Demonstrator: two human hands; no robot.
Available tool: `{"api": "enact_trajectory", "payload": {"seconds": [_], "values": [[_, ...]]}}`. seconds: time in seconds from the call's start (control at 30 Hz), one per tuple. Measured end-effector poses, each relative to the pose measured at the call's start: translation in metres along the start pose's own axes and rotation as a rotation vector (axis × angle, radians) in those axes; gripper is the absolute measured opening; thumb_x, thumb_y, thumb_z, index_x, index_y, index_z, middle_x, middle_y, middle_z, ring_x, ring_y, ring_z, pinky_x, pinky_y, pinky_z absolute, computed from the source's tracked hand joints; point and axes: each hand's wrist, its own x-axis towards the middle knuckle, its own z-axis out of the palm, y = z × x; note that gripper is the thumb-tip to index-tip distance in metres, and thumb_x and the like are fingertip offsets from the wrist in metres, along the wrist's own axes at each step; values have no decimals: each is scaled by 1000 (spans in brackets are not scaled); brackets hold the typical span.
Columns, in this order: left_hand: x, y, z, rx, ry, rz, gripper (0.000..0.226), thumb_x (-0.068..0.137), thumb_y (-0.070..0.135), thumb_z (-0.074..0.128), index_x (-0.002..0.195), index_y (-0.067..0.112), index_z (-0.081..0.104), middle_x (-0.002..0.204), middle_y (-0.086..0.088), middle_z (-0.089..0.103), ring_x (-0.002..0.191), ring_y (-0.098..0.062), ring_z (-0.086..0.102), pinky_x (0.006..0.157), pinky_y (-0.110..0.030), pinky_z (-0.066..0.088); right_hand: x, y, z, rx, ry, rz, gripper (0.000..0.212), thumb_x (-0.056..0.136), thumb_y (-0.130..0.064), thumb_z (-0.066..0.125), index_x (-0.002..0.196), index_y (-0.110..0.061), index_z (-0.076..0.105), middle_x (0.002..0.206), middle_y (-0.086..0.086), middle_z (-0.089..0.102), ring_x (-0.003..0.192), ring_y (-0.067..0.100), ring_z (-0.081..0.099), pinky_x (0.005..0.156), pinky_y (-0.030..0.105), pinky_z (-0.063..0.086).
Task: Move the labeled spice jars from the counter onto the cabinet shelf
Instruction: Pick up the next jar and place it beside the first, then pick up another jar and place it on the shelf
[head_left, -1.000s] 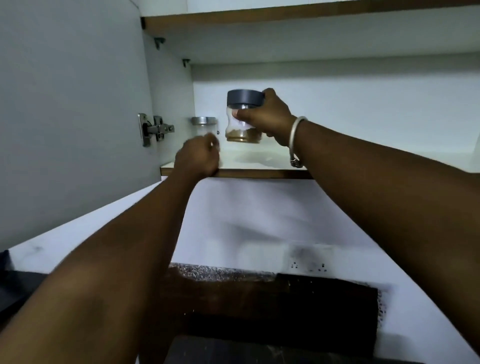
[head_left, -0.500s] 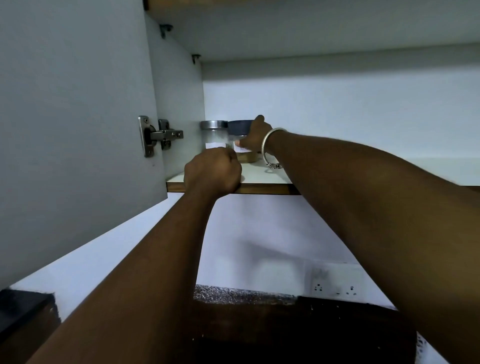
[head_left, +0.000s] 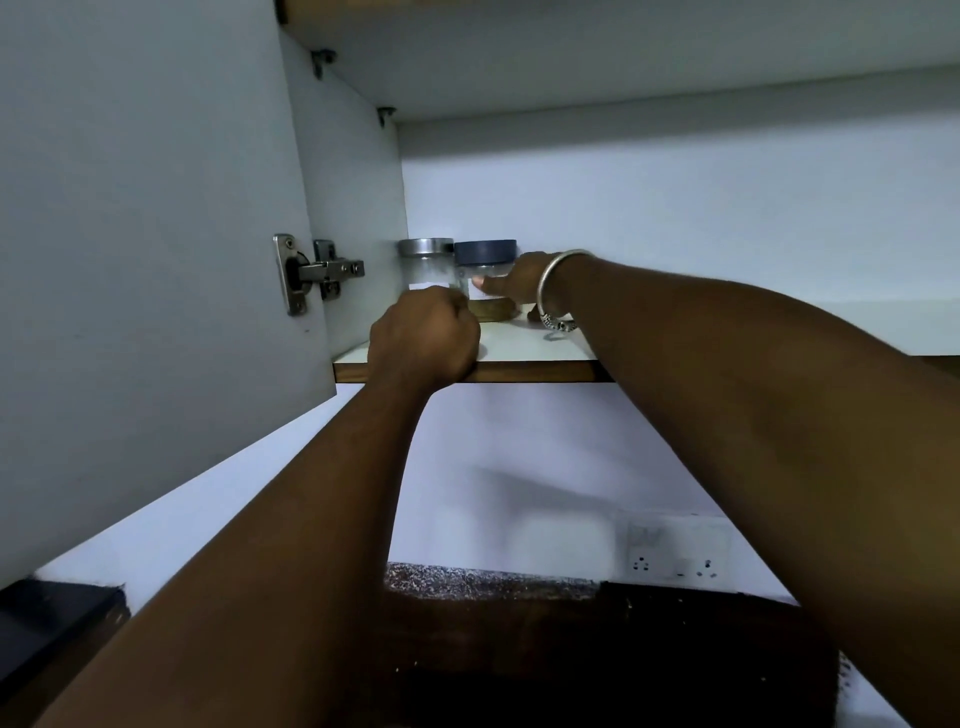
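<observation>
Dark-lidded spice jar (head_left: 488, 280) now down on shelf (head_left: 519, 345), right hand (head_left: 511, 285) still gripping; left hand (head_left: 423, 340) fisted at near edge. Risk: knocking silver-lidded jar (head_left: 427, 267) just left.

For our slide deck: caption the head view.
Right hand sets dark-lidded jar beside silver-lidded jar on cabinet shelf.

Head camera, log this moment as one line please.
phase: placing | right hand on dark-lidded jar, on shelf | silver-lidded jar beside it | left hand fisted at shelf edge

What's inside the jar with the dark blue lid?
The dark-lidded jar shows a brown layer at its bottom. The right hand and a white label cover its middle, so the fill level is unclear.
</observation>
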Motion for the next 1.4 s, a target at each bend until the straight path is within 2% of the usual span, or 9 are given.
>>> {"api": "enact_trajectory", "payload": {"seconds": [0.17,0.27,0.4,0.5,0.6,0.83,0.97,1.23,1.4], "values": [[-10,9,-9,-63,14,-37,25,83,29,41,69,18,59,76,-4,64,76,-32,57,66,-33,40,-53,5,-20,-38,-126,48,39,93,-53,66,86,-16,57,83,1,59,74,20,57,61,28,41],[-16,14,-18,-233,-25,-91,23,84,27,52,74,14,67,74,-5,69,76,-29,64,66,-39,51,-94,0,-24,32,-118,18,38,93,-46,68,72,-22,48,77,-2,53,74,20,53,61,31,37],[-46,36,-20,-474,119,-12,21,81,23,52,72,9,64,66,-7,65,66,-21,61,66,-46,53,-165,-7,-27,224,-26,-90,30,95,-32,68,74,-16,54,67,-6,58,63,11,56,56,28,39],[-112,75,-15,-701,194,114,14,78,2,47,79,12,57,72,8,60,69,-9,55,66,-34,46,-232,-2,-15,182,140,-168,34,95,-24,60,121,-2,57,110,7,70,101,20,66,84,34,51],[-187,97,0,-893,189,47,31,81,-12,44,86,15,56,77,13,59,73,-1,53,67,-27,42,-292,18,26,263,282,-223,50,79,-26,53,124,-3,54,110,12,68,95,26,64,84,39,54],[-397,89,80,-890,-203,-67,20,82,-7,54,96,3,64,91,-3,69,86,-12,66,77,-36,55,-441,136,222,605,294,-111,44,88,-11,54,130,-1,52,111,11,63,101,25,66,90,42,56],[-508,84,112,-927,-531,-193,29,87,-13,58,103,11,66,100,-2,71,93,-16,70,81,-32,58,-521,209,311,382,79,-100,20,99,-23,60,116,-13,57,111,4,60,98,21,59,86,45,51],[-566,79,128,-801,-833,-352,34,90,-4,59,104,26,68,101,6,73,94,-10,71,85,-38,61,-524,254,362,-339,-455,233,95,89,-53,63,159,-7,18,164,32,18,153,51,11,120,62,19],[-552,73,129,-715,-1015,-295,26,93,7,63,108,28,68,105,11,68,95,3,65,85,-21,55,-510,263,374,-362,-458,269,77,78,-45,72,142,-15,40,139,15,55,127,36,50,105,50,42]]}}
